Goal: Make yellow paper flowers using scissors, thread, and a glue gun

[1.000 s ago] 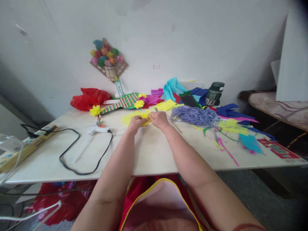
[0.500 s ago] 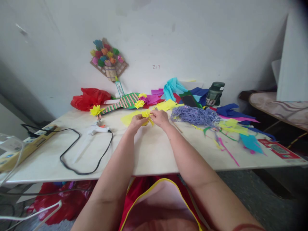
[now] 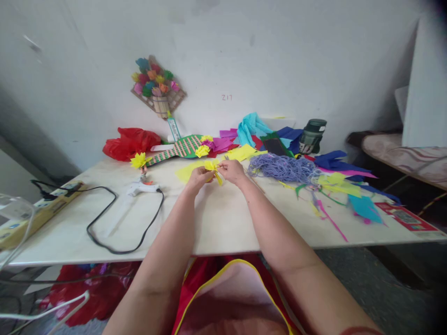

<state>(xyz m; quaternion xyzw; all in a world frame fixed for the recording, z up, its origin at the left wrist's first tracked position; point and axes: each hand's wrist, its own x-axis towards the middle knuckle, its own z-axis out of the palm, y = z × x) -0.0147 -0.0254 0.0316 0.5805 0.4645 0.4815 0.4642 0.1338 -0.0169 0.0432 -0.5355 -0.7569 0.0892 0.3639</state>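
Observation:
Between my fingertips, over the middle of the table, is a yellow paper flower (image 3: 211,165) with a strip end hanging down. My left hand (image 3: 201,178) pinches it from the left and below. My right hand (image 3: 231,170) is closed at its right side, thumb and fingertips together on the yellow paper. Under and behind the left hand lies a flat piece of yellow paper (image 3: 185,172). Just beyond stands a green guitar-shaped craft (image 3: 186,147) with pale strips and yellow and magenta paper flowers on it. A thin stick (image 3: 257,184) lies right of my right hand.
A white glue gun (image 3: 143,188) with a black cord rests at left, near a yellow power strip (image 3: 31,222). Purple yarn (image 3: 282,168), coloured paper scraps and a dark bottle (image 3: 312,136) occupy the right. A red plastic bag (image 3: 131,143) sits at the back left.
My right fingertips have shifted slightly at the yellow flower, and its hanging strip end sits a little differently. Both hands stay in nearly the same place.

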